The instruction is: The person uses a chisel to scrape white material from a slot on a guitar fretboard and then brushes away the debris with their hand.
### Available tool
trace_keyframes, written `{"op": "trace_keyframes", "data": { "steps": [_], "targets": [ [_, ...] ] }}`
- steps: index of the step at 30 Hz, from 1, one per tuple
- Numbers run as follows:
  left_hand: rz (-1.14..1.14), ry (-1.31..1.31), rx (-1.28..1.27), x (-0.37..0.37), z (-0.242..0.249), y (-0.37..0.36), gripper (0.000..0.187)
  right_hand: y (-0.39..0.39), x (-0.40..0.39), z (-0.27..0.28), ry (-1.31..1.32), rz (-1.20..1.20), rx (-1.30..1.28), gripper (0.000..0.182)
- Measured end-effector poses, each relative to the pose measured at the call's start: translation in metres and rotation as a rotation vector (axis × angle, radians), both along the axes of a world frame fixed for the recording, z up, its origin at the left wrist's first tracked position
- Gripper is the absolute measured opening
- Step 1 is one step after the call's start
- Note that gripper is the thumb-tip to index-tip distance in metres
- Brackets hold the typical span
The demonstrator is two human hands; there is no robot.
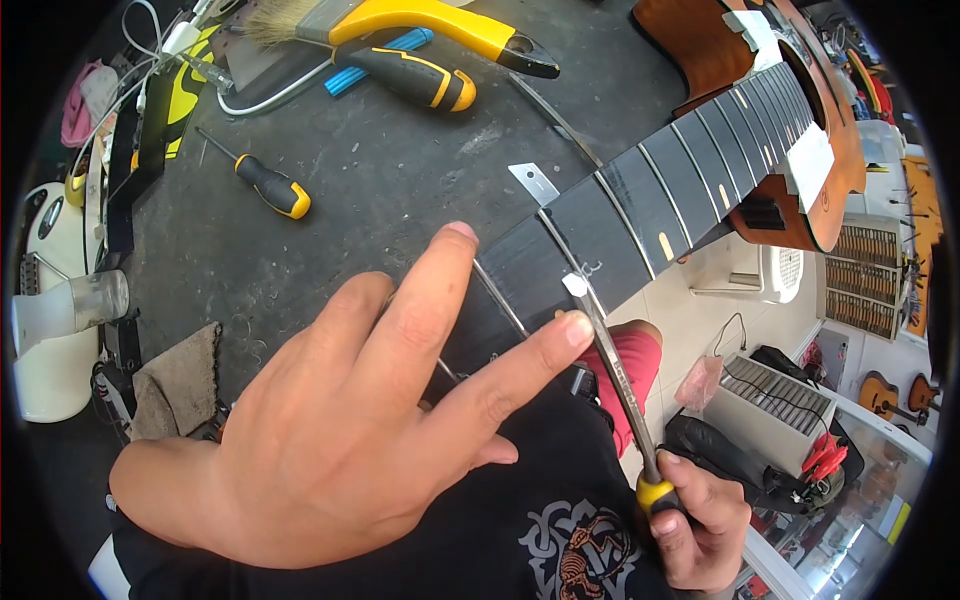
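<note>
My left hand (370, 400) lies over the end of a dark guitar fretboard (600, 220), fingers spread, one fingertip beside the shaft of a flat tool (622, 385). At the lower right my right hand (705, 525) grips the tool's yellow and black handle (657, 497). The tool's bright tip rests at a metal fret (568, 245). A small metal plate with a hole (533, 184) sits against the fretboard's far edge. Pieces of white tape (808, 165) are stuck on the orange-brown guitar body (835, 205).
On the dark bench (330, 240) lie a small screwdriver (270, 187), a larger yellow-black handle (410, 75), a yellow-handled brush (430, 18), a blue stick (378, 62) and a brown cloth (178, 380). A clear container (98, 300) is at left, a white stool (765, 275) at right.
</note>
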State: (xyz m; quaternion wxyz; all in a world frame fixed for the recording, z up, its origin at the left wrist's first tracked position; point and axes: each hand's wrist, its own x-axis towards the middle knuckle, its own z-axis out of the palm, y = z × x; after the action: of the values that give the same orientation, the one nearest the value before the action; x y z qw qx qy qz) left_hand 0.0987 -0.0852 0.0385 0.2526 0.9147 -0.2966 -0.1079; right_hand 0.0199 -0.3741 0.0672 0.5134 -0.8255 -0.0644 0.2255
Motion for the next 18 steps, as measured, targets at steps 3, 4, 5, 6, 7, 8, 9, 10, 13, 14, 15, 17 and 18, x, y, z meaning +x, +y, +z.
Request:
{"op": "trace_keyframes", "data": {
  "steps": [3,4,5,6,7,8,9,10,13,14,15,17,18],
  "targets": [
    [-0.006,0.002,0.004,0.0002,0.0002,0.0005,0.076,-0.0021,-0.0019,-0.0009,-0.002,-0.004,0.014,0.04],
    [-0.004,0.0,0.004,0.0003,0.0004,0.0004,0.076,-0.0027,-0.0017,-0.0008,0.005,-0.007,0.021,0.04],
    [-0.002,0.0,0.006,0.0002,0.0006,0.0005,0.077,-0.0027,-0.0006,-0.0004,0.003,-0.004,0.022,0.04],
    [-0.002,0.004,0.008,0.0,0.0007,0.0004,0.077,-0.0023,-0.0002,0.001,0.009,0.002,0.01,0.039],
    [-0.003,0.006,0.006,0.0004,0.0004,0.0001,0.077,-0.0022,0.0001,0.002,0.015,0.008,-0.004,0.039],
    [-0.003,0.002,-0.002,0.0008,0.0002,0.0,0.077,-0.0026,0.0004,0.0019,0.016,0.008,-0.005,0.039],
    [-0.002,0.0,-0.009,0.0007,0.0001,0.0002,0.076,-0.0029,0.0003,0.0017,0.019,0.006,0.002,0.039],
    [0.001,0.0,-0.008,0.0007,0.0,0.0002,0.076,-0.003,0.001,0.001,0.021,0.007,0.009,0.039],
    [0.002,-0.011,-0.011,0.0006,-0.0005,-0.0009,0.075,-0.0025,0.0008,-0.0007,0.017,0.002,0.015,0.039],
    [0.002,-0.007,-0.012,0.0007,0.0,-0.001,0.074,-0.0022,0.0004,-0.0015,0.018,0.001,0.015,0.039],
    [0.002,-0.003,-0.011,0.0007,0.0004,-0.0009,0.074,-0.0017,-0.0001,-0.0026,0.0,0.0,0.011,0.039],
    [0.001,-0.001,-0.011,0.0004,0.0001,-0.0007,0.074,-0.0017,-0.0007,-0.0037,-0.018,-0.003,0.008,0.039],
    [0.003,0.002,-0.012,0.0004,0.0,-0.0006,0.074,-0.0019,-0.0006,-0.004,-0.011,-0.002,0.008,0.039]
  ]
}}
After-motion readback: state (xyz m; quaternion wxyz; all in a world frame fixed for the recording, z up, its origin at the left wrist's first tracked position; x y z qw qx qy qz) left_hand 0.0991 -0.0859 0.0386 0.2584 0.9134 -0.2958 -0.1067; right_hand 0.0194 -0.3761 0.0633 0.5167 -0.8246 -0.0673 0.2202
